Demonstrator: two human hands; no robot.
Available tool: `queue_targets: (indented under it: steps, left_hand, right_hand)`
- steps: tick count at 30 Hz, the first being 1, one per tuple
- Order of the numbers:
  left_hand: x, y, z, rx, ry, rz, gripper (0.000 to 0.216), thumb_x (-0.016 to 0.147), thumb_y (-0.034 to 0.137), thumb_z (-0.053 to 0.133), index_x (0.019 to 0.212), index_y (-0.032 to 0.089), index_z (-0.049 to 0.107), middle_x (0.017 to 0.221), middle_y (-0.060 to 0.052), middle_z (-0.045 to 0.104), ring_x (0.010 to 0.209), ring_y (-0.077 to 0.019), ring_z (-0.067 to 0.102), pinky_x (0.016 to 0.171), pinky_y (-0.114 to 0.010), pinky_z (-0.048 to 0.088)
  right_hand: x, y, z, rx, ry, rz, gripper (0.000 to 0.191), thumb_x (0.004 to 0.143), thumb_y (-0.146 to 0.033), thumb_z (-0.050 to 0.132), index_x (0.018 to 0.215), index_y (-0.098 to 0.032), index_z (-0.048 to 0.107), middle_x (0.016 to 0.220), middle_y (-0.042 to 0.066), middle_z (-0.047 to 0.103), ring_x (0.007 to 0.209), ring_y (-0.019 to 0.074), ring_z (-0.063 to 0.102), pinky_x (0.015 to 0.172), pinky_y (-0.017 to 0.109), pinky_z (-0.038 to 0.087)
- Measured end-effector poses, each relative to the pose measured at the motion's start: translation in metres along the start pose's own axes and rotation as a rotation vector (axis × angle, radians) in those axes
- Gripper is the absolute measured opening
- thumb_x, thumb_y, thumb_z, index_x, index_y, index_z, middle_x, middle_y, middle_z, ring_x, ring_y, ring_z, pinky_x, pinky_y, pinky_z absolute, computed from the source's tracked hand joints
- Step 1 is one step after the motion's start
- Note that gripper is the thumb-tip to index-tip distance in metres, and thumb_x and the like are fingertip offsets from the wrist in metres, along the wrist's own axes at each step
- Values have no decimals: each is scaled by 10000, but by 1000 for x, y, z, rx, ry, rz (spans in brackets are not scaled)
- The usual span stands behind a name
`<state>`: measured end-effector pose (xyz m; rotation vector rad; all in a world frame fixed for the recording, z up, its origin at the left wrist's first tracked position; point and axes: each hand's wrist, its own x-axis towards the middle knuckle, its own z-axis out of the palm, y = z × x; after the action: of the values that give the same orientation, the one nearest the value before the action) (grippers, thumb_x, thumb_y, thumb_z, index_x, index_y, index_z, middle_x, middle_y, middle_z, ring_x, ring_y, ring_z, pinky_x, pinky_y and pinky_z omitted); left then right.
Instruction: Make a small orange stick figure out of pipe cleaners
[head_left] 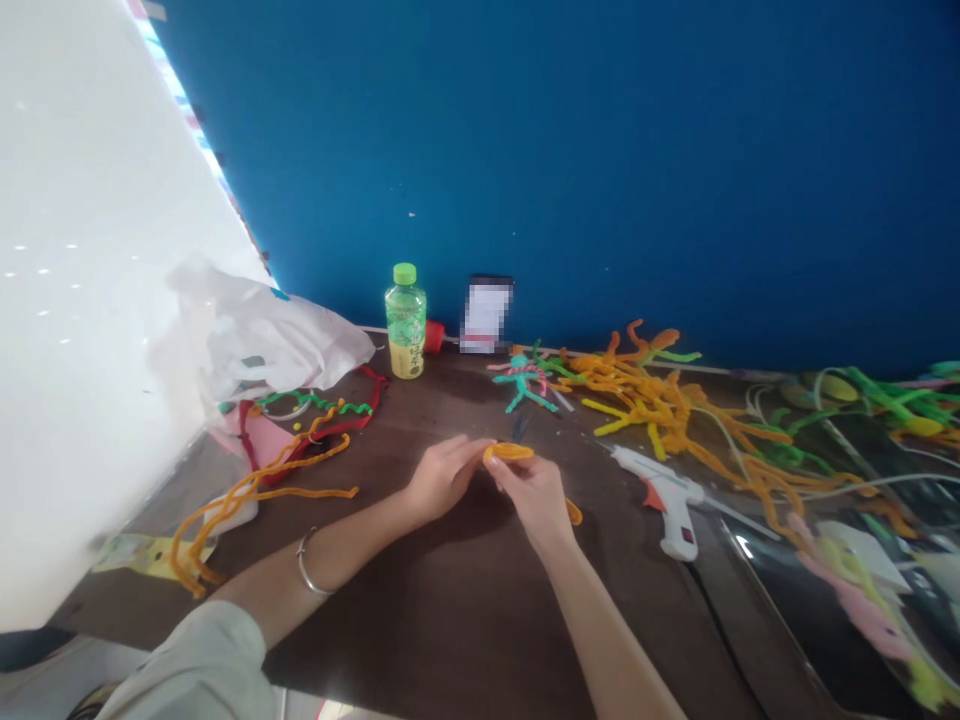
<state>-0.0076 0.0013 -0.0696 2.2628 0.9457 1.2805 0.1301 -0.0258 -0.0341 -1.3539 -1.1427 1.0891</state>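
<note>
Drink bottle [405, 322] at back of table [480, 630], right by the wall [570, 160]. Plastic bag [270, 335] to its L. Big pile of pipe cleaners [660, 410] to its R, w/ hot glue gun [667, 495] just in front. More pipe cleaners [255, 500] on L side of table. Small bent pipe cleaner [508, 452] sits btwn left hand [442, 478] and right hand [532, 495], mid table.

A fuzzy orange pipe cleaner [508, 452] is bent into a long, flat loop. It is held up in the air between the fingers of the left hand [446, 478] and the right hand [534, 498], and the right hand pinches it near the top. A short orange end [574, 512] pokes out just past the right hand, down low.
</note>
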Motion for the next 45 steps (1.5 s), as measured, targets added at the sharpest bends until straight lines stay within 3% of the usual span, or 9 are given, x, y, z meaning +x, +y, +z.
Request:
queue_targets:
  steps: [4, 9, 14, 27, 34, 37, 40, 43, 45]
  left_hand:
    - [-1, -1, -1, 27, -29, 77, 327, 890, 252, 313, 1031, 130, 582, 723, -77, 582, 623, -129, 511, 581, -248, 455]
    - [-3, -2, -2, 61, -67, 155, 325, 895, 252, 295, 1020, 134, 571, 678, -49, 533, 611, -117, 495, 581, -234, 439]
    - [-3, -1, -2, 108, -84, 204, 293, 887, 212, 307, 1007, 128, 561, 650, -34, 504, 592, -114, 469, 560, -228, 420]
    - [-1, 3, 1, -74, -16, 16, 278, 882, 246, 334, 952, 132, 578, 693, -55, 547, 614, -121, 476, 575, -241, 415]
    - [3, 10, 1, -196, -39, -184, 302, 875, 294, 358, 887, 128, 610, 661, -39, 555, 573, -107, 470, 570, -226, 393]
    - [5, 13, 1, -279, -42, -315, 326, 871, 335, 359, 865, 130, 613, 667, -34, 567, 591, -109, 487, 591, -227, 397]
    - [7, 14, 1, -376, -20, -447, 329, 852, 375, 391, 824, 127, 604, 604, -5, 527, 557, -96, 465, 562, -217, 380]
    - [9, 14, 2, -533, 4, -572, 326, 815, 420, 445, 761, 126, 573, 541, 27, 467, 478, -66, 405, 481, -199, 330]
    - [10, 13, 3, -697, 0, -664, 352, 783, 466, 474, 684, 132, 526, 513, 43, 433, 428, -46, 358, 433, -189, 287]
  right_hand:
    - [2, 2, -5, 33, 6, 25, 276, 589, -376, 694, 513, -150, 555, 435, -51, 438, 426, 68, 362, 412, 210, 294]
    - [4, 12, -13, 236, -253, 211, 349, 608, -409, 704, 530, -150, 483, 415, -93, 302, 390, 26, 216, 377, 188, 138]
    - [6, 13, -13, 527, -455, 434, 380, 606, -383, 724, 570, -172, 410, 442, -128, 202, 388, 8, 100, 365, 165, 108]
    - [8, 8, -12, 671, -464, 564, 164, 639, -224, 639, 632, -161, 487, 483, -121, 181, 398, 19, 36, 332, 145, 109]
    - [12, 18, -15, 680, -451, 645, 116, 654, -239, 578, 615, -140, 532, 416, -129, 176, 344, 17, 64, 328, 160, 130]
    - [11, 15, -13, 639, -430, 619, 131, 653, -255, 590, 617, -149, 522, 403, -135, 173, 332, 19, 78, 327, 166, 128]
    - [8, 11, -7, 571, -297, 478, 171, 631, -244, 646, 604, -165, 497, 397, -138, 200, 333, 14, 105, 333, 165, 120]
    - [6, 10, -3, 361, -85, 214, 197, 623, -261, 690, 754, -165, 579, 429, -111, 373, 342, 16, 218, 340, 162, 173]
    - [5, 10, -1, 181, -1, 62, 249, 639, -286, 688, 843, -160, 622, 541, -52, 543, 410, 42, 398, 388, 170, 305]
